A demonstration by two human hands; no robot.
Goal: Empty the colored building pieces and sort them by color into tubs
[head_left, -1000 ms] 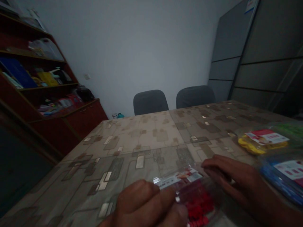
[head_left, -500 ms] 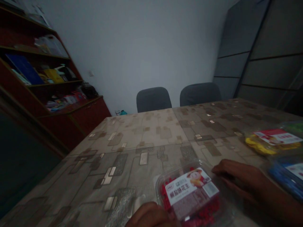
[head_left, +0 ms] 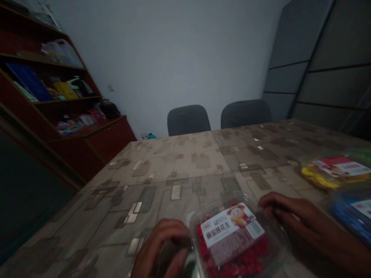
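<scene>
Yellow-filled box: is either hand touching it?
No: the yellow-filled box lies on the table, with patterned surface showing between it and the right hand.

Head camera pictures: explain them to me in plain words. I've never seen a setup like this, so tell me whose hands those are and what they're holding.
There is no machine here: a person works with two bare hands. One camera, worn on the head, looks forward and down, so you see roughly what the wearer faces. On the patterned table, a clear box with red pieces and a label sits between the hands. The left hand is at its left side, thumb and fingers apart; the right hand reaches its right rim. Neither shows a clear grip. Further right are a yellow pack, a blue pack and, partly cut off, a green pack.
</scene>
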